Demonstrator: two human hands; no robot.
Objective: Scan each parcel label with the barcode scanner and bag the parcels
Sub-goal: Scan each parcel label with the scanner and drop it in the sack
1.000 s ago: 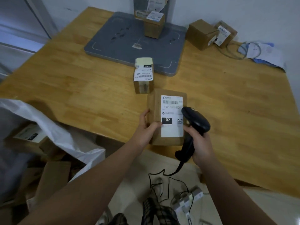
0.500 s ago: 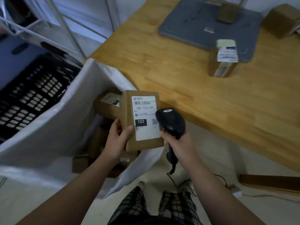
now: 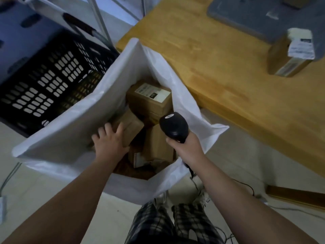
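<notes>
Two hands in view, both over the open white bag (image 3: 66, 124) on the floor. Left hand (image 3: 110, 140) is palm down inside the bag mouth, fingers spread and fairly straight, fingertips laid on the top face of a tilted brown parcel (image 3: 131, 128); no curl round it visible, so an open hand touching the parcel. Right hand (image 3: 186, 147) is wrapped round the handle of the black barcode scanner (image 3: 174, 125), scanner head up and pointing away from the person, sitting just right of the left hand's fingertips. The scanner's cable (image 3: 192, 175) drops below the right wrist towards the floor. More brown boxes are in the bag: a labelled parcel (image 3: 149, 95) lies beyond both hands, label up, and a plain box (image 3: 158, 143) stands between the two hands, lower in the bag. Right of the right hand and beyond it is the wooden table (image 3: 219, 64), its edge close to the bag's far-right rim. On the table, well apart from the right hand, stands a small parcel (image 3: 288, 57) with a white label, blurred, label text unreadable, just beside the grey pad (image 3: 255, 16). Left of the left hand, beyond the bag wall, sits a black crate (image 3: 52, 76). Plaid trousers (image 3: 168, 224) show below both forearms.
</notes>
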